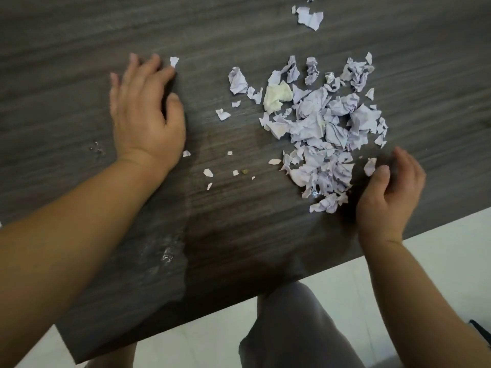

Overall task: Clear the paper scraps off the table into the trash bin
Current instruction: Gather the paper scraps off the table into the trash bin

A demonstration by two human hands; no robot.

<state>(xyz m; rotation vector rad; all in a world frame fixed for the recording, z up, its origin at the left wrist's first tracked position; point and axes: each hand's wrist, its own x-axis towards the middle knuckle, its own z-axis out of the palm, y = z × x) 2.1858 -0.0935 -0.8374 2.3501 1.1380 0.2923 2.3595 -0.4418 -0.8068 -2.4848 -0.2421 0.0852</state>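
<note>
The table [239,35] is showing a dark grey wood-grain finish, streaked and mostly matt, and a wet-looking smear [166,257] is glinting on it under the left forearm. The scraps [321,128] between the hands are looking like thin pale lilac paper, crumpled and torn, matt. One cream wad [276,98] among them is looking softer, like tissue. Below the right forearm, grey cloth [300,333] is lying matt, and the floor [438,248] is looking smooth and pale.

two bare forearms with no sleeves showing, bare left hand [144,112] and bare right hand [390,197] with no rings or watch, short plain nails, loose grey fabric trousers [297,333] down below
</note>
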